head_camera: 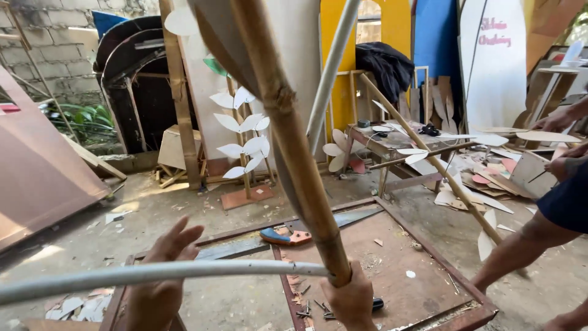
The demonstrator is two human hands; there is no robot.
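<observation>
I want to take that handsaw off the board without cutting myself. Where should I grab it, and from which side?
Take the handsaw by its blue and orange handle, which lies flat on the brown board just left of the bamboo pole. Come down from above on the left end; the grey blade runs off to the right, so keep clear of that side.

A rough block wall (55,43) stands at the back left — sunlight falls on the dusty concrete floor (147,214), and painted boards (493,61) lean behind a cluttered table (383,144).
</observation>
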